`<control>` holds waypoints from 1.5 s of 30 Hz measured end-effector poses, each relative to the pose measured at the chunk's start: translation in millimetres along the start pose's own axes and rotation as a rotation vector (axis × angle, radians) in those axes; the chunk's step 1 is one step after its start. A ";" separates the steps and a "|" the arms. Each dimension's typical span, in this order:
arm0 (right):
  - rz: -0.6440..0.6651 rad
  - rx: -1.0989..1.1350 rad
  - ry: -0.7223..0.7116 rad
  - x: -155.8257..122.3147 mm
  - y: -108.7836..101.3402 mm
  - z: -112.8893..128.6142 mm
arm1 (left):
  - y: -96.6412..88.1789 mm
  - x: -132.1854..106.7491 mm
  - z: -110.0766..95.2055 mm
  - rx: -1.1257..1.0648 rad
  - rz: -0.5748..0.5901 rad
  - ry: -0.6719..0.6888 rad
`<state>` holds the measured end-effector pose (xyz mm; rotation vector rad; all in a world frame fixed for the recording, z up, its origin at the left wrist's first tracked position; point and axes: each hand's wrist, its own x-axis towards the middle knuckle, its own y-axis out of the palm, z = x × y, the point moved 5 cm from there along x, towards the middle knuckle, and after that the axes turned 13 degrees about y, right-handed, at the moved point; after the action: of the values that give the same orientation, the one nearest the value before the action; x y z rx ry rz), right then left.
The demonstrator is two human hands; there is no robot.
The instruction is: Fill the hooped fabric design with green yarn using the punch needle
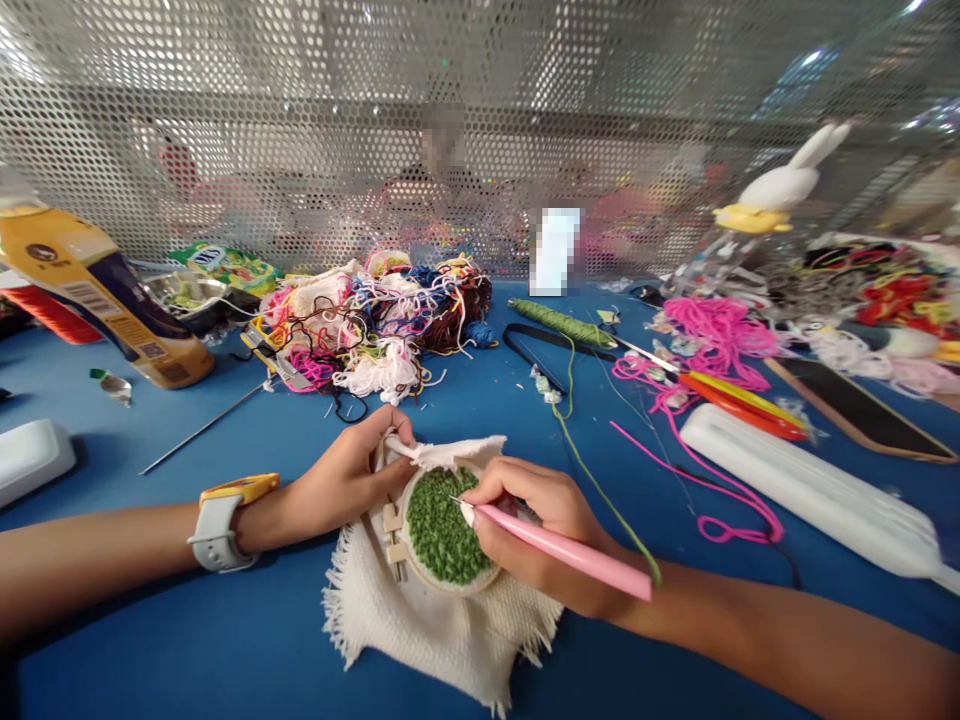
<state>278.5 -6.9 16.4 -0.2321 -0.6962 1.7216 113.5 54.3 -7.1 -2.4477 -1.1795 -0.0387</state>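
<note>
My left hand [365, 472] grips the bunched upper-left edge of a cream cloth [442, 645] with frayed edges. The cloth is stretched in a small round embroidery hoop [405, 545], whose inside is covered in green yarn loops [442, 535]. Closed around a pink punch needle [562, 545], my right hand [536, 515] rests over the hoop's right side. The needle's metal tip is at the upper part of the green loops. Green yarn [592, 480] runs from the handle's back end up to a green skein [562, 322].
Tangled yarn scraps [382, 320] lie at the back centre. An orange-labelled bottle [105, 290] stands left, near a thin metal rod [202, 430]. On the right are scissors [742, 405], pink yarn [720, 340], a white elongated object [817, 495] and a dark phone-like slab [862, 405].
</note>
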 end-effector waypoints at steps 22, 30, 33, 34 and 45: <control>-0.019 -0.003 -0.001 -0.3 -1.2 2.5 | -8.7 -2.4 -9.5 0.136 -0.061 0.155; -0.014 0.006 0.066 0.5 0.7 -5.2 | -5.2 -3.4 -3.3 0.211 0.005 0.008; -0.029 0.003 0.064 0.8 0.2 -4.7 | -4.4 -3.2 -5.7 0.214 0.033 0.052; -0.034 0.003 0.063 0.8 -0.2 -4.4 | -4.2 -2.8 -6.7 0.223 0.044 0.067; -0.038 -0.008 0.102 1.6 -1.3 -2.7 | 1.0 -2.6 -11.1 0.153 0.088 0.226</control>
<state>280.4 -4.3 15.4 -0.3087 -0.6292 1.6588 114.4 47.6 2.1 -2.2894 -0.9413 -0.1871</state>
